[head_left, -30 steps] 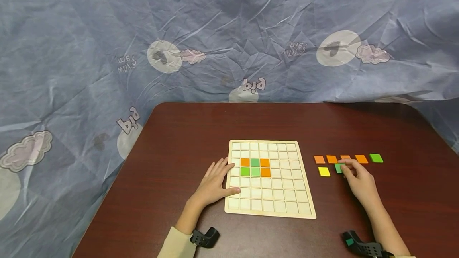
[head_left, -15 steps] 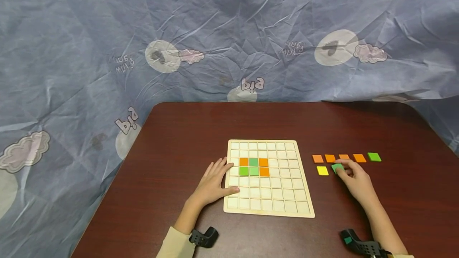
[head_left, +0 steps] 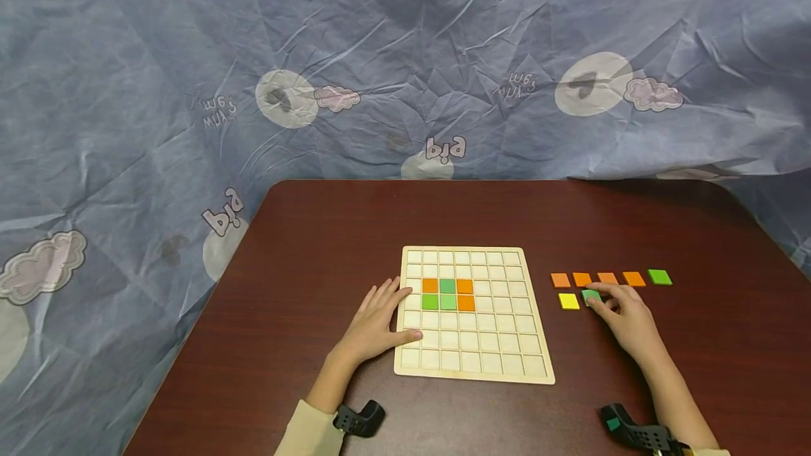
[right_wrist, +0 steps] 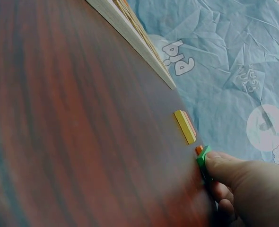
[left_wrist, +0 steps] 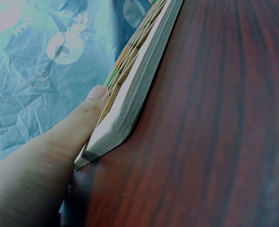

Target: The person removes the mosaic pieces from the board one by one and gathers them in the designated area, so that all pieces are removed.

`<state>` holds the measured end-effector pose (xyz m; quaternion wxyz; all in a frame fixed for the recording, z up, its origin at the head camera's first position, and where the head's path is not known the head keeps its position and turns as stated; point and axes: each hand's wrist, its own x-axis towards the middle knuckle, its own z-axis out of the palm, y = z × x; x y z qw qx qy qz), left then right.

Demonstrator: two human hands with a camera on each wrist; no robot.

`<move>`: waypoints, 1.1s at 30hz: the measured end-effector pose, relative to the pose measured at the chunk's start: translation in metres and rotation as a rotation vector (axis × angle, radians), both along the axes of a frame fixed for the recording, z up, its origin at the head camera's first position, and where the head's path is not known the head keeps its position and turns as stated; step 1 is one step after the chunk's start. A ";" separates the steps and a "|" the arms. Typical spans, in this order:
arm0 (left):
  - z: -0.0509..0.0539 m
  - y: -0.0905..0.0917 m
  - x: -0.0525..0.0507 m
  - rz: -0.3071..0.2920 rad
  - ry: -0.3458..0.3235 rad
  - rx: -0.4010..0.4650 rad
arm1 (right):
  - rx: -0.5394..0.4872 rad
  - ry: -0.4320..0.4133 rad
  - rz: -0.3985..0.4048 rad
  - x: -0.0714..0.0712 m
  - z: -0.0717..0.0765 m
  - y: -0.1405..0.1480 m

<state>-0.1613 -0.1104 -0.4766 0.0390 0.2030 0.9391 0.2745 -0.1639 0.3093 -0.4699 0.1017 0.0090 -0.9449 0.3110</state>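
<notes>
A pale wooden grid board [head_left: 469, 359] lies on the table, with orange tiles [head_left: 465, 302] and green tiles [head_left: 447, 286] in two short rows of its cells. My left hand [head_left: 372, 324] rests along the board's left edge, fingers spread and thumb on the rim; the left wrist view shows the thumb [left_wrist: 90, 106] on top. To the right of the board, my right hand [head_left: 629, 321] pinches a small green square tile [head_left: 591, 298] beside a yellow tile [head_left: 569, 301]. In the right wrist view the green tile [right_wrist: 203, 155] looks tilted under the thumb.
Behind the right hand runs a row of orange tiles [head_left: 560, 280], with a bright green tile [head_left: 659, 276] at its right end. The dark red-brown table [head_left: 342, 231] meets a blue printed cloth [head_left: 380, 90] at its far edge.
My right hand and the green tile have shifted slightly left, towards the yellow tile. More of the green tile now shows past the fingers. The left hand stays on the board.
</notes>
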 end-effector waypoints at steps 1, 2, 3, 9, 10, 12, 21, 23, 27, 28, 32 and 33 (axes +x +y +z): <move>0.000 0.000 0.000 0.000 0.001 0.002 | 0.003 0.000 0.000 0.000 0.000 0.000; 0.001 0.000 0.000 0.000 0.002 0.000 | 0.006 -0.002 0.000 0.000 0.000 0.000; 0.001 0.000 0.000 0.000 0.001 0.000 | 0.009 -0.003 0.001 0.000 0.000 0.000; 0.001 0.000 0.000 0.003 -0.001 -0.003 | 0.015 -0.019 0.001 0.000 0.001 -0.002; 0.001 0.000 0.000 0.004 -0.002 -0.002 | 0.015 -0.023 0.000 0.001 0.001 -0.002; 0.000 0.000 0.000 0.005 -0.005 -0.004 | 0.015 -0.028 -0.003 0.001 0.001 -0.002; 0.001 0.000 0.000 0.001 -0.001 -0.001 | 0.007 -0.038 -0.011 0.002 0.002 -0.003; 0.001 0.000 0.000 0.000 0.002 -0.003 | 0.007 -0.036 -0.011 0.002 0.002 -0.003; 0.000 0.000 -0.001 -0.001 0.006 -0.010 | 0.004 -0.037 -0.014 0.002 0.003 -0.003; 0.000 0.000 -0.001 -0.002 0.009 -0.009 | 0.003 -0.038 -0.014 0.002 0.003 -0.003; 0.000 0.000 -0.001 0.000 0.011 -0.009 | 0.002 -0.036 -0.020 0.002 0.003 -0.003; 0.000 0.000 -0.001 0.002 0.008 -0.011 | 0.001 -0.032 -0.024 0.001 0.002 -0.003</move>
